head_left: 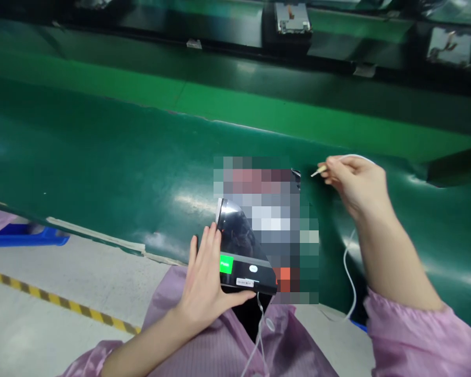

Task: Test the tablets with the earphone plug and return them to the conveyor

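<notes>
Head view: you had the dark-screened device (235, 230) on the near side of the green counter (102, 146), under your left hand (202, 285). Its fingers lay close along the device's left edge, with the thumb spread apart against the near edge. Right of the device and beyond it, your right hand (363, 183) held the pale cable end (319, 170) pinched between closed fingers, clear of the counter and apart from the device. The white cable (352, 272) hung in a loop to the device's right, and a thin cord (260, 335) ran down from just beside its near edge.

The moment looked to be one of steadying the device while handling the cable end. By my judgement, your next move called for a still left hand and a controlled tip, kept off the glass.

The device faced upward, its band with the green patch (226, 264) toward you. Pixelation hid its right side, so its long axis could not be told. The cable end's slim tip pointed left and slightly toward you.
</notes>
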The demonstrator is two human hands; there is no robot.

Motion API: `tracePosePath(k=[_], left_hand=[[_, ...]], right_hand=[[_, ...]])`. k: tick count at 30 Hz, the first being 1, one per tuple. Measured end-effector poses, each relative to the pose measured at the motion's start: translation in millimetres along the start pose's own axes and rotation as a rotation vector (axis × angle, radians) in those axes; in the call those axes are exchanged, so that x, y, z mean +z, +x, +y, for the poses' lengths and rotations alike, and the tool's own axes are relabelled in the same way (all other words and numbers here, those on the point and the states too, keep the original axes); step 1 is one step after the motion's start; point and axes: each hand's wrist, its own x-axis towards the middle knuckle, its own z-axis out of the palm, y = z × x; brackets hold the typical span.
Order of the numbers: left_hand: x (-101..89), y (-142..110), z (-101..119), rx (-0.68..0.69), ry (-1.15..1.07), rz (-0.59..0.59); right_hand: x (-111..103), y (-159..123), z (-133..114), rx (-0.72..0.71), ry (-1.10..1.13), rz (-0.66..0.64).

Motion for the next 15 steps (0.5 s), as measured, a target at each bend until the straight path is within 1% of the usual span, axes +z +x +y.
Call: tracePosePath(k=[2,5,7,11,15], left_hand=[[2.3,-1,-1,0.016,0.026,0.02],[5.3,-2,-2,0.027,0.043,0.045],[6.1,-1,-3,0.034,0.056,0.064],[4.8,1,-3,0.038,0.079,0.072],[3.9,2,-2,0.023,0.08,0.067]], right_hand=[[7,14,1,0.035,-0.014,-0.015],[12,25,7,0.088,-0.028,-0.123],[13,29,11,0.078,-0.019,-0.173],[11,33,17,0.043,0.006,-0.201],[11,35,14,0.071,-0.066,-0.262]])
